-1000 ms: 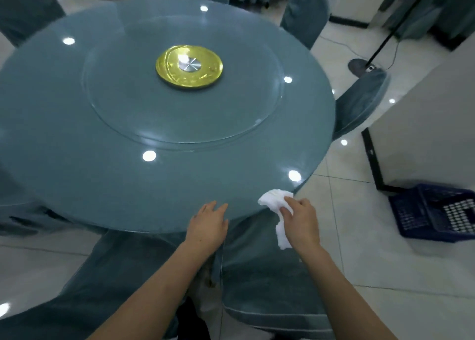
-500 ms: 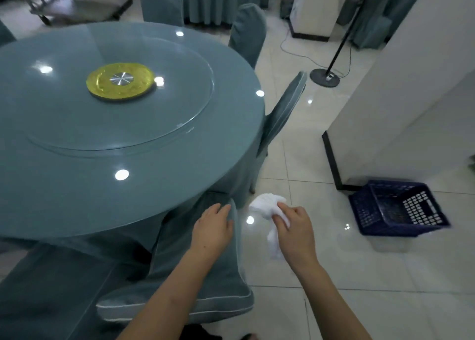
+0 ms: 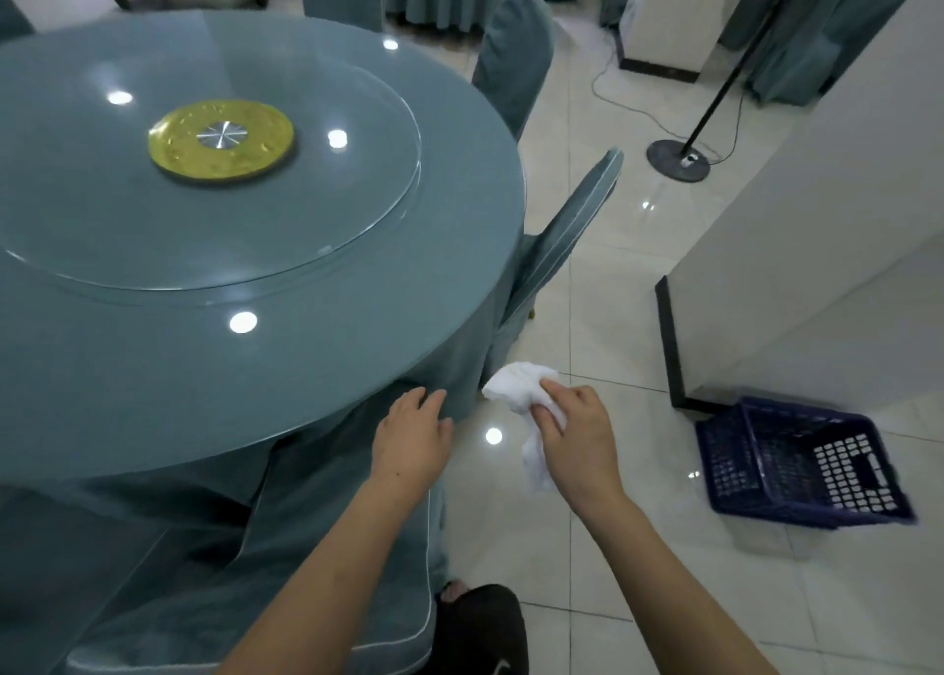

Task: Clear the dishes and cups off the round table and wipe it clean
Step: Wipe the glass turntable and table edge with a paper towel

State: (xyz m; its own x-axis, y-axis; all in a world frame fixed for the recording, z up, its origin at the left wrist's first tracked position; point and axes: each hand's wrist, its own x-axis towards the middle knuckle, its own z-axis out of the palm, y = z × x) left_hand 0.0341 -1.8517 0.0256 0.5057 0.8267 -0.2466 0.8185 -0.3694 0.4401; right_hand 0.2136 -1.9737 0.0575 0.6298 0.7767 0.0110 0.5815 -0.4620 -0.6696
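Note:
The round table (image 3: 153,378) with a teal cloth under glass fills the left of the view. A glass turntable (image 3: 327,204) with a gold centre disc (image 3: 219,140) lies on it; no dishes or cups show on the top. My right hand (image 3: 577,434) grips a crumpled white cloth (image 3: 516,386) in the air, off the table's right edge above the floor. My left hand (image 3: 411,432) hovers with loose fingers over the back of a teal-covered chair (image 3: 306,572), just beyond the table rim.
A dark blue plastic basket (image 3: 797,465) sits tilted on the tiled floor at the right, beside a white wall corner (image 3: 797,245). More covered chairs (image 3: 567,225) ring the table's right side. A floor stand with a round base (image 3: 677,161) and cable stands further back.
My view has swung right and the table has slid left. Both hands have come off the table edge; the right one still holds the cloth, now over the floor.

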